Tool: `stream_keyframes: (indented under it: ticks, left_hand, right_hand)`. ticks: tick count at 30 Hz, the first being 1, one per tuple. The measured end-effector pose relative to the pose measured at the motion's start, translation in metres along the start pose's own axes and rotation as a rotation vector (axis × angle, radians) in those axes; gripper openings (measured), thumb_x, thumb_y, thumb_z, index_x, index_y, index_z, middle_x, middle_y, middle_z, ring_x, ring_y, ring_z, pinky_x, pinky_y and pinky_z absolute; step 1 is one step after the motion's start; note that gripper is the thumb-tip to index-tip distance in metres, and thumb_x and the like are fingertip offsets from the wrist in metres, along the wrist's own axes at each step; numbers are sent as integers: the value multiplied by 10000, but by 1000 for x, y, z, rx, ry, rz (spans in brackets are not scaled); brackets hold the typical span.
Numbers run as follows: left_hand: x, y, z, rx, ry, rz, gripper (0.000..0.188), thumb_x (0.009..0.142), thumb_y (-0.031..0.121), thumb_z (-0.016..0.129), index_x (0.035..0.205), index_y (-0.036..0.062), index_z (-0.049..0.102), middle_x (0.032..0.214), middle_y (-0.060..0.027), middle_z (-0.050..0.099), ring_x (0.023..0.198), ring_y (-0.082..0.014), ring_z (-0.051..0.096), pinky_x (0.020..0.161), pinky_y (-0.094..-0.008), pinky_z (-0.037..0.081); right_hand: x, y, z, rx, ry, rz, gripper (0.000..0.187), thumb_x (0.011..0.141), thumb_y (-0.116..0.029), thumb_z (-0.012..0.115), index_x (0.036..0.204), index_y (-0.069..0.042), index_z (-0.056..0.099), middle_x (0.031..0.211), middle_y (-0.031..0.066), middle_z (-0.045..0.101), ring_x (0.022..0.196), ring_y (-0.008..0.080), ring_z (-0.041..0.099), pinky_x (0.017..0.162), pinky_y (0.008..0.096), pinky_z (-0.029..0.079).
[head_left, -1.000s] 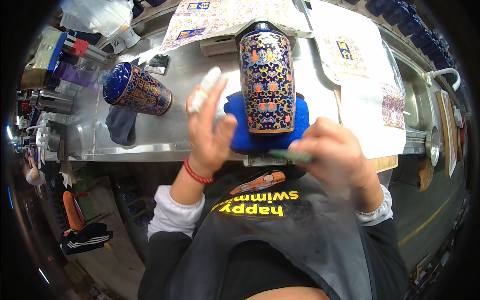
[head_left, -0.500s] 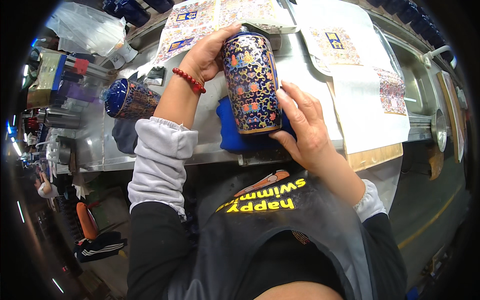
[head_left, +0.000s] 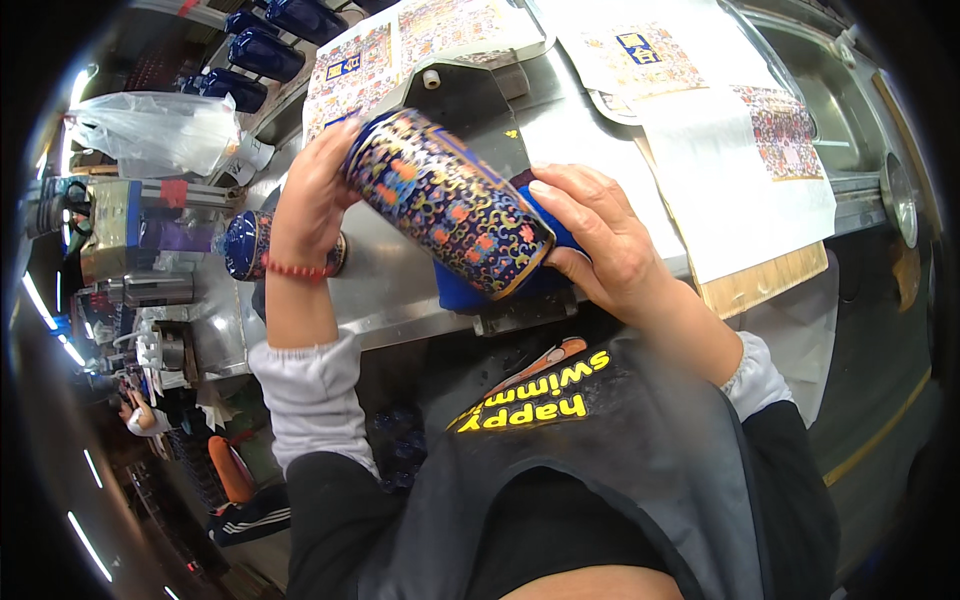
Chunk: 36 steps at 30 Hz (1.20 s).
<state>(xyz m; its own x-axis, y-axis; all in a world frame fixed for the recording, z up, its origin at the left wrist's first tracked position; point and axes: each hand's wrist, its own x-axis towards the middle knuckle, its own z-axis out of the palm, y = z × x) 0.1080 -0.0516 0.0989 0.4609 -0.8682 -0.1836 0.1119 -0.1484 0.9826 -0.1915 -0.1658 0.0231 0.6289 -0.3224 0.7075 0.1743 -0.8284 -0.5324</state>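
Note:
A dark blue bottle [head_left: 450, 205] with a colourful floral pattern lies tilted between my hands, its neck end up to the left and its base down to the right. My left hand [head_left: 315, 195] is closed around the neck end, which it hides. At the base, my right hand [head_left: 610, 240] curves round the lower edge, thumb and fingers on either side. Under the bottle is a blue cloth pad [head_left: 462, 292], mostly covered. Just past my right fingertips a small dark reddish patch shows, too little to name. Behind my left wrist lies a second patterned blue bottle [head_left: 248, 245].
Printed floral sheets [head_left: 355, 65] lie at the back left of the metal counter [head_left: 390, 318]. On the right, white paper with patterned sheets [head_left: 775, 130] rests over a wooden board [head_left: 770, 280], beside a sink [head_left: 835, 105]. Plain blue bottles [head_left: 268, 52] and a plastic bag [head_left: 155, 130] are far left.
The bottle has swung from nearly upright in view to a slant, its neck end moving left and nearer with my left hand. My right hand stays by the base. The view has shifted slightly.

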Motion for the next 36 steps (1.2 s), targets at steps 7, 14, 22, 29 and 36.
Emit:
stream_keyframes:
  ticks: [7,14,22,29,36]
  left_hand:
    - [-51,-27,-24,-42,148,234,333,1088,212,518,1261,-52,622,1206,-136,715,1070,-185,702,950,-338,555]
    - [-53,-35,-26,-88,165,261,352,1090,217,508,1262,-68,621,1193,-141,722,1060,-182,709,939,-335,558]
    - [-52,-33,-23,-53,170,243,359,1093,221,501,1256,-74,625,1195,-142,720,1058,-182,708,944,-330,554]
    - [-49,-32,-25,-49,174,219,353,1092,226,509,1246,-69,630,1191,-133,722,1053,-172,706,948,-318,541]
    - [-50,-34,-25,-46,169,231,349,1091,226,513,1240,-66,632,1186,-129,723,1050,-173,706,946,-321,543]
  right_hand:
    - [-7,7,5,-16,37,-7,565,722,37,766,1269,-41,652,1362,194,591,1253,400,570,1059,469,489]
    - [-25,-7,-1,-5,-25,-96,484,736,4,755,1203,-121,748,1428,183,550,1274,389,541,1066,486,470]
    - [-24,-7,-5,-85,-16,-126,363,781,-122,739,1143,-143,735,1373,141,583,1230,350,569,957,449,505]
    - [-23,-6,0,-87,-7,-141,363,791,-130,731,1154,-144,733,1370,138,584,1217,348,571,946,448,506]
    - [-20,-5,-2,-89,-17,-133,396,772,-101,747,1166,-145,745,1378,141,571,1231,356,558,990,458,493]
